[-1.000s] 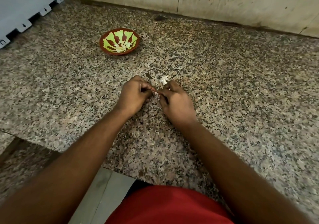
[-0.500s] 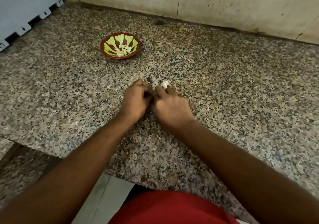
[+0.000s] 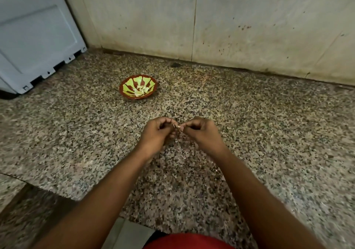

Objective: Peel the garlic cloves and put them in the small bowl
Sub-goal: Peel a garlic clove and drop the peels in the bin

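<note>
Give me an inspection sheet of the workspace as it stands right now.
Surface: speckled granite counter, dry as far as visible.
Job's things: small bowl, red with green pattern, holds pale peeled cloves; one garlic clove pinched between both hands above the counter.
Clutter: nothing seen for certain; any skin bits blend with the speckle.
Hands: left hand and right hand, fingertips meeting on the clove.
Cables: nothing seen.
Surroundings: stained wall behind; grey plastic crate at far left; red garment at bottom.

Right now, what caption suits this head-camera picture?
Both hands pinch a garlic clove over the granite counter, small bowl beyond.
</note>
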